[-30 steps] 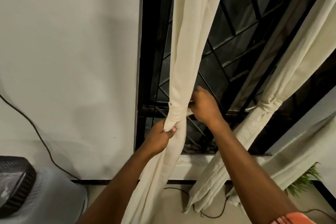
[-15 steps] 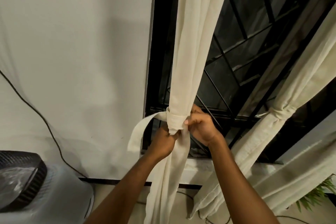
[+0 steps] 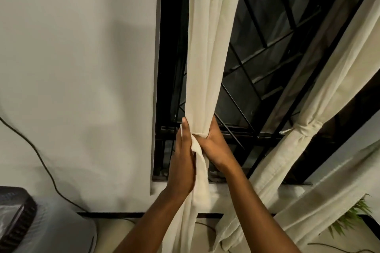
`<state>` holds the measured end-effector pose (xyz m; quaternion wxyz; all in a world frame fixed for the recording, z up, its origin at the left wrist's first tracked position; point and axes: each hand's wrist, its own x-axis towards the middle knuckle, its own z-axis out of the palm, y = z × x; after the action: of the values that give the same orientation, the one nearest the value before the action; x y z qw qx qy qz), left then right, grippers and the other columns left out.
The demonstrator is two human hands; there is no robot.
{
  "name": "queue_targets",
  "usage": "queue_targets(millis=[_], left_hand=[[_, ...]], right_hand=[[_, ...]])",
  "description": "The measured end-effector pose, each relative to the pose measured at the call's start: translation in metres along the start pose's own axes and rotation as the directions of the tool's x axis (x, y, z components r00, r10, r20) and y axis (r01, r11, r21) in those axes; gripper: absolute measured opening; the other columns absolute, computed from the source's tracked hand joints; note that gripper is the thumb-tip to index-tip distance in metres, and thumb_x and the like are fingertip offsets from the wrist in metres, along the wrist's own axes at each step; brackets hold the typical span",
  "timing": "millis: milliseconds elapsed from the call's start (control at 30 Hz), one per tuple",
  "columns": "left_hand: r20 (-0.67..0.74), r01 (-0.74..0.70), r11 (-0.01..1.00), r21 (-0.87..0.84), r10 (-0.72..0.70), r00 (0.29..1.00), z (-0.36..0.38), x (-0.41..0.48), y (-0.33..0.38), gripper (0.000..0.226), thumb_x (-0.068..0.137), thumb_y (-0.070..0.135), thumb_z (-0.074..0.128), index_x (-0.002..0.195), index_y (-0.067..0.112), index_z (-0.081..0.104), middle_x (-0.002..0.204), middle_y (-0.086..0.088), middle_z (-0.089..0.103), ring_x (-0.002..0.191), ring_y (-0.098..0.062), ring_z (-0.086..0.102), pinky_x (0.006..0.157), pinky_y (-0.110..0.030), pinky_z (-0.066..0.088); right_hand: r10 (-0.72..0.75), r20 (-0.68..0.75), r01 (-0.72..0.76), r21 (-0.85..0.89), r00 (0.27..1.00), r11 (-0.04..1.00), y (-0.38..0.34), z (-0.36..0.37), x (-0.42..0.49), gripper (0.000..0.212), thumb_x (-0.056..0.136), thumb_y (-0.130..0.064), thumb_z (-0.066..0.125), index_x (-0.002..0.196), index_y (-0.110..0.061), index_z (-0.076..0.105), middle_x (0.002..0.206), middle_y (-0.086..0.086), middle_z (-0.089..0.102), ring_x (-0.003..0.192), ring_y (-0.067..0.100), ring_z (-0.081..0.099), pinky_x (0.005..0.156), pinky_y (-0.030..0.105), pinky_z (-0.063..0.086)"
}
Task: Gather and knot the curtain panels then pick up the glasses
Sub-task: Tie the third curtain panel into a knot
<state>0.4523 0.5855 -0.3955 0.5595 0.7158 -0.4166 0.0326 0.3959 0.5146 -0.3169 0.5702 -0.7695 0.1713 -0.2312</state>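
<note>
- A pale wall [image 3: 72,68] fills the left half of the view, with a dark cable [image 3: 44,165] trailing down across it.
- A black-framed window [image 3: 172,68] with a diagonal metal grille [image 3: 257,80] stands dark behind the curtains.
- The left curtain [image 3: 207,47], cream and softly pleated, hangs straight down in front of the window's left edge, bunched into a narrow column where the hands meet it, then falls loose toward the floor.
- The right curtain [image 3: 320,92], the same cream cloth, slants from the upper right; it is cinched at a knot [image 3: 306,129] and spreads below it.
- A grey appliance [image 3: 41,230] with a dark grille sits in the lower left corner.
- The left hand [image 3: 184,162] lies flat against the left side of the gathered curtain, fingers straight and together, pointing up, pressing a loose strip of cloth.
- The right hand [image 3: 216,146] clamps the bundle from the right, fingers wrapped behind the fabric, thumb across the front.
- A strip [image 3: 200,172] of the cream cloth hangs between the two wrists.
- Green leaves [image 3: 355,215] show at the lower right.
</note>
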Motion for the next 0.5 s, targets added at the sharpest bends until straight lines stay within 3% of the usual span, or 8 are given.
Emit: queue_targets(millis=[33,100,167,200,300,400,500], left_hand=[[-0.03,0.011,1.0,-0.024,-0.011,0.999,-0.006,0.001,0.008,0.082,0.088,0.051,0.057,0.149,0.037,0.004,0.147,-0.001,0.039,0.115,-0.003,0.049,0.097,-0.024,0.042],[-0.09,-0.069,0.987,0.147,0.083,0.993,-0.017,0.003,0.014,0.102,0.083,0.031,0.07,0.149,0.033,-0.007,0.142,-0.013,0.043,0.102,-0.004,0.049,0.083,-0.02,0.045],[-0.131,-0.107,0.968,0.228,0.139,0.982,-0.017,0.005,0.01,0.095,0.084,0.033,0.064,0.151,0.025,-0.003,0.138,-0.018,0.046,0.097,-0.008,0.055,0.077,-0.026,0.052],[-0.145,-0.116,0.967,0.226,0.151,0.978,-0.016,0.005,0.009,0.088,0.085,0.037,0.057,0.151,0.024,-0.001,0.137,-0.018,0.046,0.096,-0.013,0.06,0.075,-0.031,0.056],[-0.15,-0.069,0.984,0.163,0.094,0.984,-0.021,0.007,0.012,0.076,0.092,0.052,0.042,0.15,0.035,-0.005,0.143,-0.015,0.041,0.109,-0.024,0.06,0.085,-0.035,0.053],[-0.144,-0.077,0.97,0.23,0.112,0.983,-0.018,0.009,0.009,0.09,0.084,0.033,0.065,0.15,0.024,0.005,0.136,-0.02,0.049,0.101,-0.031,0.065,0.076,-0.041,0.056],[-0.108,-0.054,0.96,0.273,0.086,0.99,-0.015,0.01,0.008,0.104,0.074,0.016,0.079,0.149,0.018,0.008,0.131,-0.021,0.054,0.091,-0.031,0.068,0.068,-0.041,0.058]], right_hand=[[-0.027,-0.083,0.025,-0.034,0.996,0.999,-0.003,0.005,-0.004,0.062,0.077,-0.038,0.079,0.125,-0.039,0.04,0.118,-0.014,0.061,0.106,0.007,0.063,0.086,0.029,0.056],[-0.131,-0.311,0.118,-0.059,0.941,0.991,-0.005,0.015,-0.015,0.048,0.079,-0.038,0.076,0.116,-0.04,0.046,0.113,-0.016,0.061,0.102,0.002,0.062,0.079,0.019,0.054],[-0.242,-0.454,0.226,-0.091,0.858,0.97,-0.002,0.021,-0.03,0.027,0.085,-0.036,0.069,0.107,-0.034,0.054,0.102,-0.012,0.063,0.094,0.005,0.063,0.074,0.017,0.052],[-0.252,-0.442,0.235,-0.094,0.861,0.967,0.0,0.023,-0.036,0.022,0.086,-0.041,0.065,0.104,-0.03,0.057,0.096,-0.01,0.064,0.089,0.006,0.063,0.072,0.018,0.051],[-0.105,-0.225,0.068,-0.167,0.969,0.984,0.01,0.025,-0.045,0.048,0.075,-0.069,0.058,0.106,-0.032,0.06,0.096,-0.015,0.067,0.089,0.005,0.065,0.072,0.025,0.056],[-0.003,-0.181,-0.02,-0.128,0.983,0.992,0.01,0.014,-0.037,0.039,0.081,-0.059,0.063,0.106,-0.029,0.066,0.098,-0.012,0.07,0.09,0.006,0.066,0.081,0.034,0.058],[0.094,-0.043,-0.094,-0.003,0.995,0.996,-0.003,-0.005,-0.033,0.043,0.091,-0.054,0.049,0.086,-0.018,0.071,0.083,0.001,0.072,0.078,0.015,0.068,0.077,0.031,0.054]])
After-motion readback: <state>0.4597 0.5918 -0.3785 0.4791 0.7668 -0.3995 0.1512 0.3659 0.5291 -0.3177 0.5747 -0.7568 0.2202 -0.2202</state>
